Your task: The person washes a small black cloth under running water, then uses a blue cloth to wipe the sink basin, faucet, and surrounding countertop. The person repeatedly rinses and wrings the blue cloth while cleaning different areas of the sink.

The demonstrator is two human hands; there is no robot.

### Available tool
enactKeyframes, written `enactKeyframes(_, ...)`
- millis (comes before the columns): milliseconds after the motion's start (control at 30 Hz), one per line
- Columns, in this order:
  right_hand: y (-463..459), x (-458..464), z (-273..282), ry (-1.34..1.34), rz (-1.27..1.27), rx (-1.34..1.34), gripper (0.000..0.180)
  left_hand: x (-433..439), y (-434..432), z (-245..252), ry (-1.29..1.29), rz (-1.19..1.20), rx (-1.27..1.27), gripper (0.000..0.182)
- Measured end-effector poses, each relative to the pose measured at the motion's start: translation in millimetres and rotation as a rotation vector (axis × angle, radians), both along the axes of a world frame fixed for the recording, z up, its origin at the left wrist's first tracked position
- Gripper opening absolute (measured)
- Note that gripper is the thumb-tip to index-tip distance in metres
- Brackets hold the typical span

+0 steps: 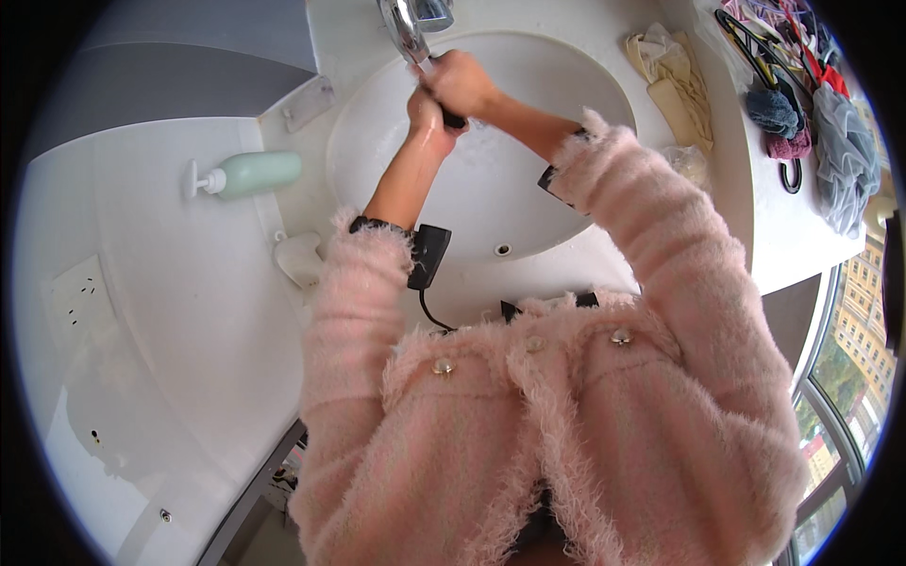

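Both hands meet over the white washbasin, right under the chrome faucet. A small black item shows between them; its kind is mostly hidden by the fingers. My left hand is wet and curls around this item from below. Above it, my right hand is closed over the item's upper part and slightly blurred. Water runs from the spout onto the hands and splashes into the basin.
A pale green pump bottle stands left of the basin, near a white holder. Beige cloth or gloves lie on the right counter. Farther right are hangers with clothes. A black device with a cable sits at my left wrist.
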State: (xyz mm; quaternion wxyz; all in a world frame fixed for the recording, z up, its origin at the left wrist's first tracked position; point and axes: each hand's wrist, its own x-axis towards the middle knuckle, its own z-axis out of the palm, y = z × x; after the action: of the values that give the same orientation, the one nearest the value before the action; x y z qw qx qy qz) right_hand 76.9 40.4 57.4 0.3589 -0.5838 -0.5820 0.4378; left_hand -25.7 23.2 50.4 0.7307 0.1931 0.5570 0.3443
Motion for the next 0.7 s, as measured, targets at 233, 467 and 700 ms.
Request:
enactKeyframes(233, -4.6, 59.1, -0.2, 0.408, 0.061, -0.458, 0.048, -48.1, -4.3, -12.1, 0.012, -0.015, 0.155, 0.040)
enactKeyframes(467, -0.9, 59.8, 2.3, 0.368, -0.099, -0.196, 0.053, -61.5, -22.0, -62.0, -0.015, 0.278, -0.080, 0.039)
enactKeyframes(700, -56.1, 33.9, 0.9, 0.030, 0.438, 0.232, 0.037, -22.6, -29.6, -36.0, -0.649, -0.019, 0.041, 0.062)
